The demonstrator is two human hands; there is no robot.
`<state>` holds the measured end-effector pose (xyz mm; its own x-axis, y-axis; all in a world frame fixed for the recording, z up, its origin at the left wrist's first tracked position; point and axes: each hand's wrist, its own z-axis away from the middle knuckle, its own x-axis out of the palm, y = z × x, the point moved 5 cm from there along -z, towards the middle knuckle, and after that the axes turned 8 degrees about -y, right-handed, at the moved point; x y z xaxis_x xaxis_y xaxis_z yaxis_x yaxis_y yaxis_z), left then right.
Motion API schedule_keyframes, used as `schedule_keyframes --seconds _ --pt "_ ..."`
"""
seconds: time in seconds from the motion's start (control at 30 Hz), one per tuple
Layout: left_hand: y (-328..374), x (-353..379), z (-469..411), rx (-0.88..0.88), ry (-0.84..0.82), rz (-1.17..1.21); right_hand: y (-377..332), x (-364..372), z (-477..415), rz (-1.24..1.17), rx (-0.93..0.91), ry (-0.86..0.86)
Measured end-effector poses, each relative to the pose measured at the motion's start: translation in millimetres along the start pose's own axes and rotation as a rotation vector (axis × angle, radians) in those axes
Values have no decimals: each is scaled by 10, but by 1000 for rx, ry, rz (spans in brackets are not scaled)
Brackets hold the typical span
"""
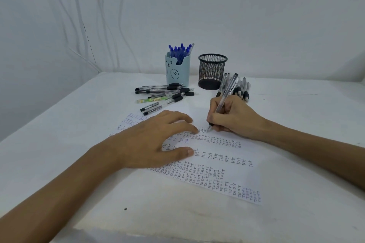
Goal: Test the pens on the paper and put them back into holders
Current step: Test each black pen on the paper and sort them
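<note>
A white sheet of paper (pixel 227 165) covered with rows of handwritten "test" lies on the table. My left hand (pixel 156 140) presses flat on it with fingers spread. My right hand (pixel 231 116) grips a clear black pen (pixel 225 96), its tip touching the paper's far edge. A light blue bear holder (pixel 177 73) stands behind, filled with several blue pens (pixel 180 52). Beside it stands a black mesh holder (pixel 212 72); no pens show above its rim. Loose black pens lie in one pile (pixel 167 94) before the blue holder and another pile (pixel 240 89) right of the mesh holder.
The white table (pixel 79 163) meets a white wall at the back and on the left. White cables (pixel 102 25) hang down the wall at the back left. A small dark speck (pixel 125 208) marks the table near the front.
</note>
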<state>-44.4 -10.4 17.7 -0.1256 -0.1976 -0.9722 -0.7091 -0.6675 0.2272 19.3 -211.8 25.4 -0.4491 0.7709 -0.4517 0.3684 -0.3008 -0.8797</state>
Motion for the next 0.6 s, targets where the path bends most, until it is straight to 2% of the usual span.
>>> schedule_keyframes --seconds 0.6 --pt "-17 13 -4 -3 3 3 -2 -3 -9 16 13 1"
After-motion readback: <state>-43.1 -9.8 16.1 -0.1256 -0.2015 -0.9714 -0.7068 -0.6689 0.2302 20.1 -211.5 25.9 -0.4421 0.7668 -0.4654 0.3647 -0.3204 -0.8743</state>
